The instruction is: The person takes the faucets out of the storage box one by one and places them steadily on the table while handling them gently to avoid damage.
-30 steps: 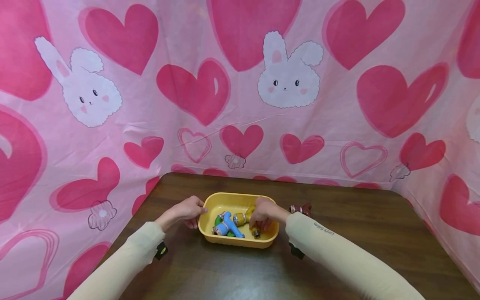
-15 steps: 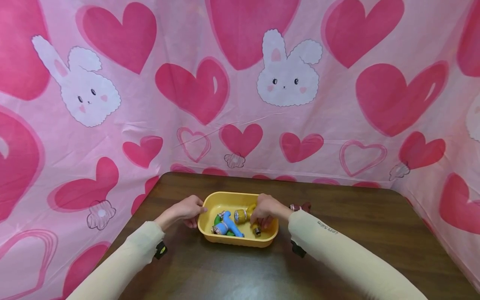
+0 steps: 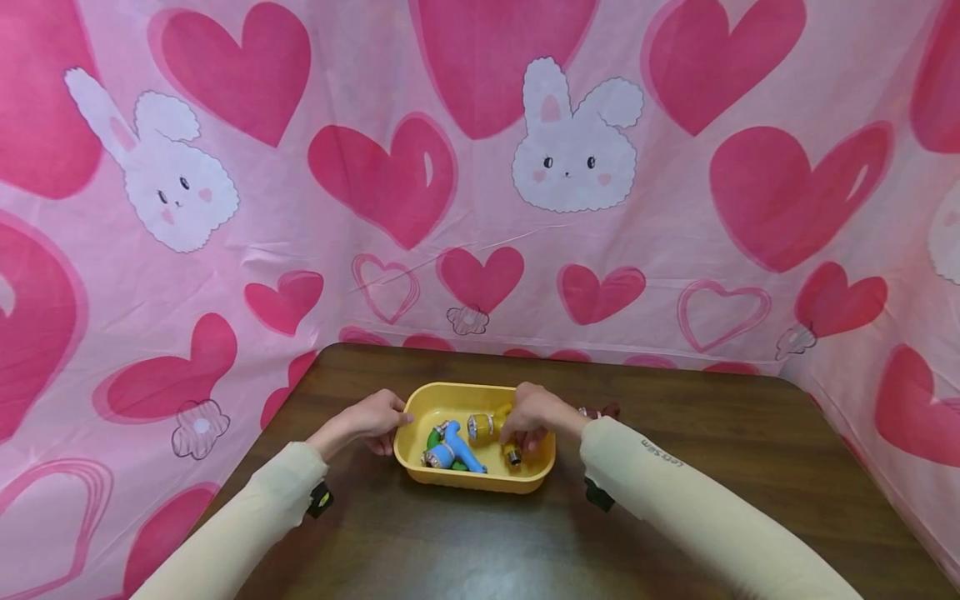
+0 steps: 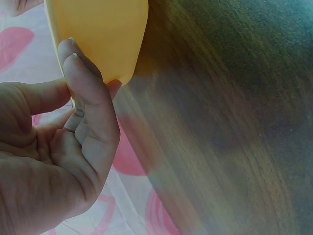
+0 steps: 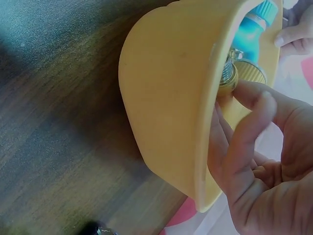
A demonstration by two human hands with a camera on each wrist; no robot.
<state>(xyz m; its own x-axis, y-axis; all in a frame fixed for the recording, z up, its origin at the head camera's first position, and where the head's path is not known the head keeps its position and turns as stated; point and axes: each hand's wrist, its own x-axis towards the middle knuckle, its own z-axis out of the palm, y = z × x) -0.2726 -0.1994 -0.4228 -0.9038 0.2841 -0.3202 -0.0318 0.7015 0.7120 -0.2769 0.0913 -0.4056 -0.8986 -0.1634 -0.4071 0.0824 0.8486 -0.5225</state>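
Note:
A yellow plastic tub (image 3: 474, 481) stands on the table. My left hand (image 3: 375, 421) pinches its left rim between thumb and fingers; the left wrist view shows this hand (image 4: 73, 122) at the tub's edge (image 4: 105, 34). My right hand (image 3: 534, 417) reaches over the right rim and pinches a gold-brown fitting (image 3: 513, 456) with a threaded metal end. In the right wrist view the thumb meets that gold fitting (image 5: 228, 84), and the fingers partly hide it. A yellow fitting (image 3: 481, 427) lies beside it. A blue branched fitting (image 3: 463, 447) lies across a green one (image 3: 434, 437) at the left.
A dark red fitting (image 3: 611, 411) lies on the brown wooden table (image 3: 712, 467), partly hidden behind the right sleeve (image 3: 637, 467). A pink cloth with hearts and rabbits (image 3: 480, 208) hangs behind the table and along its sides.
The right hand tilts slightly and its forearm shifts a little to the right, with the gold-brown fitting staying at its fingertips. The left hand stays on the rim.

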